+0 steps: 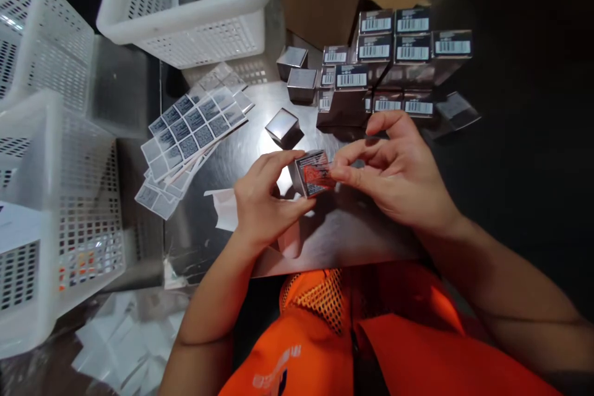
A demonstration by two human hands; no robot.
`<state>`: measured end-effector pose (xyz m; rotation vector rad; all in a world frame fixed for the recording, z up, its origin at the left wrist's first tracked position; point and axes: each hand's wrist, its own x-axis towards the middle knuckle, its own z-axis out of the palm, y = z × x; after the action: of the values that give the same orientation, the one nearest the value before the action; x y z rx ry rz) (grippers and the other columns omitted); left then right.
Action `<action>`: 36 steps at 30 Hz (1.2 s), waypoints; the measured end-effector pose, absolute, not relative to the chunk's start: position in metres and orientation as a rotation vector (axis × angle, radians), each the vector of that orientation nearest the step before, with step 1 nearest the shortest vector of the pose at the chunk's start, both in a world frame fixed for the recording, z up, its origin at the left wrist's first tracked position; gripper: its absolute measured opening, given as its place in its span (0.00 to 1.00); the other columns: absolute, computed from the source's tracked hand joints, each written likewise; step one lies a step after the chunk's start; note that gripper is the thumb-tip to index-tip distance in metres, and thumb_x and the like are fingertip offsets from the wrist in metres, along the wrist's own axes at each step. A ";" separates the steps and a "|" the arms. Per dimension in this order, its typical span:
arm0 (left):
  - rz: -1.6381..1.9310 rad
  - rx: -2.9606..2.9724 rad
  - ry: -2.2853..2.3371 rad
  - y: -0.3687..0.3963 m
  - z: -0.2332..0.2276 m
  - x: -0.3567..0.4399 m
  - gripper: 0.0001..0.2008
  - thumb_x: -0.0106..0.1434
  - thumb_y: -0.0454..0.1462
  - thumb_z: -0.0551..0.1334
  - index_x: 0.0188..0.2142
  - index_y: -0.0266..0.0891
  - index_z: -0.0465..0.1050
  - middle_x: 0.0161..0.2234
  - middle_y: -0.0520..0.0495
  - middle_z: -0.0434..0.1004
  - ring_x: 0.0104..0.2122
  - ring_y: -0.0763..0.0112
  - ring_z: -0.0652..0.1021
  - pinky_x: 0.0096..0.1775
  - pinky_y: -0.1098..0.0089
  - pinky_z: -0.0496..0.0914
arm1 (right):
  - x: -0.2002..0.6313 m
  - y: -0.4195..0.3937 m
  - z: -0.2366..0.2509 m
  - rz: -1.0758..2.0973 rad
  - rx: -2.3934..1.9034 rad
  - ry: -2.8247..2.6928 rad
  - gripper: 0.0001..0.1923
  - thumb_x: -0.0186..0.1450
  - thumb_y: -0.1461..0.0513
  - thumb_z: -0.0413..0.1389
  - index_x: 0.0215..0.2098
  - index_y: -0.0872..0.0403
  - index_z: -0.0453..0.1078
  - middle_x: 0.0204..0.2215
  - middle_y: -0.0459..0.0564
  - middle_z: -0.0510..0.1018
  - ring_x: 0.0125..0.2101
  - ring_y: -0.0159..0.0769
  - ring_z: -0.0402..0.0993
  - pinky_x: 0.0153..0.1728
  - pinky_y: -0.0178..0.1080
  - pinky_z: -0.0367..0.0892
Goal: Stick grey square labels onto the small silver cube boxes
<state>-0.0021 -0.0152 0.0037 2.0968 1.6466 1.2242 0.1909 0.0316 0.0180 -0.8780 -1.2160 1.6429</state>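
Pressing a label (320,178) onto small box (310,173), pinched in both hands (260,201) (394,176) mid-bench (352,235); smoothing flat needed next.

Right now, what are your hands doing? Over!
Left hand grips small silver box. Right hand pinches it at its red-printed label. Sticker sheets left, barcoded boxes behind. Nothing blocking.

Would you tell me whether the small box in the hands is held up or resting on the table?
Held up: both hands, left hand and right hand, pinch the small box.
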 end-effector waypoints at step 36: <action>1.127 2.094 1.597 -0.014 0.001 -0.005 0.24 0.49 0.33 0.72 0.48 0.42 0.77 0.43 0.49 0.84 0.34 0.68 0.81 0.24 0.75 0.69 | 0.198 0.035 0.014 1.621 -0.935 -1.257 0.29 0.55 0.62 0.72 0.42 0.47 0.56 0.24 0.39 0.79 0.44 0.40 0.82 0.31 0.32 0.74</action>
<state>-0.0053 -0.0136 0.0013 2.0944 1.5966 1.1270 0.1983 0.0351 0.0145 -0.9349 -1.2569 1.6215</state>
